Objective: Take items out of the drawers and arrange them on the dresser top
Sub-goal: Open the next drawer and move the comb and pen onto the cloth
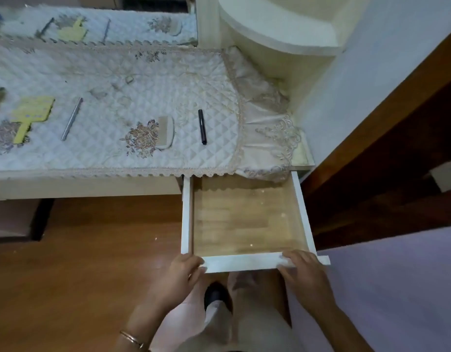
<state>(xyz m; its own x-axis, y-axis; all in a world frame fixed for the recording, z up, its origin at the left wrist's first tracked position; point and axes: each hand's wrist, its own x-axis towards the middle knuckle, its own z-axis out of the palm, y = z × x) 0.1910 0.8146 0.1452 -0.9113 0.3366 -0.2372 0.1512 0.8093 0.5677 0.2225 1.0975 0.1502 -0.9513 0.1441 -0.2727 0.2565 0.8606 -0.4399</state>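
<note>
Open drawer (244, 262) (wood-grain bottom), left hand (183, 271) and right hand (303, 271) curled around its front, black pen (202, 127) on dresser top (79, 185)

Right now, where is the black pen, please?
In the head view, the black pen lies on the quilted cloth near its right end, just right of the comb and behind the open drawer.

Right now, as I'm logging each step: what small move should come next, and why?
Probably push the drawer shut. Its wooden bottom shows nothing inside, the left hand and right hand both grip its front panel, and the black pen, comb and yellow mirror already lie on the dresser cloth.
</note>
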